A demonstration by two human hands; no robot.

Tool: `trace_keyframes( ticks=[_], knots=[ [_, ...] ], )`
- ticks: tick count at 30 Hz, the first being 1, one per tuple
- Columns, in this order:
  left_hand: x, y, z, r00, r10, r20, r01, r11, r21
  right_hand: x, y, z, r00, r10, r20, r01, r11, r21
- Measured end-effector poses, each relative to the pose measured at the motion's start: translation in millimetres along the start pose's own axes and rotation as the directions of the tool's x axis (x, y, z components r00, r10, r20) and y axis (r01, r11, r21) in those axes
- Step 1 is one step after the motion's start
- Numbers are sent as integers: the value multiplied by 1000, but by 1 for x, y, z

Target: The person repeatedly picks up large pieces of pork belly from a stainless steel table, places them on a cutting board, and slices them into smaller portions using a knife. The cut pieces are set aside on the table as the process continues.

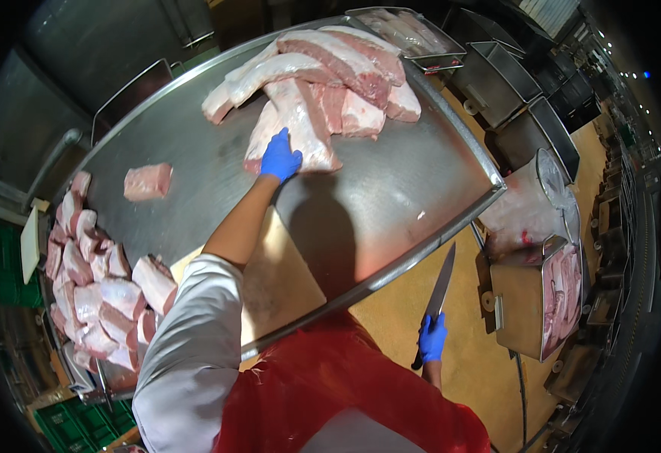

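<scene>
Left hand (280, 158) on meat slab (298, 113) toward desk's (202, 170) far edge, fingers partly spread, grip indiscernible. Apparently positioning slab; next, likely requires secure hold. Right hand (432, 340), beyond near edge: fingers wrapped around knife (441, 283).

A worker's left hand (280, 157) rests on a meat slab (298, 113) at the near edge of a pile of slabs (330, 64) across the far side of a table (406, 196). A lone piece (148, 183) lies to the left, beyond a heap of chunks (92, 302). A cutting board (277, 279) lies nearest the worker; at right, past the table's edge, the right hand (433, 340) holds a knife (440, 283) left of a meat-filled bin (519, 313).
</scene>
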State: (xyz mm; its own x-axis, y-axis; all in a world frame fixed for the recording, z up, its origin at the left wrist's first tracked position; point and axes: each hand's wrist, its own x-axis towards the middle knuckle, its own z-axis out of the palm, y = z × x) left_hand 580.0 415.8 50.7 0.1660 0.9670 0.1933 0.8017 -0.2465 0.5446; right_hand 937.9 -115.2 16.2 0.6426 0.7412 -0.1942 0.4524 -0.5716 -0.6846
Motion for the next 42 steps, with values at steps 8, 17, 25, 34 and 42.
trace_keyframes(
  ticks=[8, 17, 25, 34, 42],
  knots=[
    [230, 56, 44, 999, 6, 40, 11, 906, -423, 16, -20, 19, 958, 287, -30, -281, 952, 123],
    [253, 143, 198, 887, -293, 356, 313, -183, -932, 85, -50, 26, 956, 292, 23, -293, 953, 74],
    [296, 147, 234, 922, -297, 248, 152, -312, -938, 72, -41, 7, 941, 338, -2, -336, 938, 87],
    [170, 98, 110, 940, 156, 304, 341, -435, -833, 55, -2, 9, 966, 258, -24, -254, 960, 118],
    [-36, 36, -57, 884, -248, 396, 291, -371, -882, 71, -34, 16, 1000, 11, 5, -11, 991, 137]
  ],
)
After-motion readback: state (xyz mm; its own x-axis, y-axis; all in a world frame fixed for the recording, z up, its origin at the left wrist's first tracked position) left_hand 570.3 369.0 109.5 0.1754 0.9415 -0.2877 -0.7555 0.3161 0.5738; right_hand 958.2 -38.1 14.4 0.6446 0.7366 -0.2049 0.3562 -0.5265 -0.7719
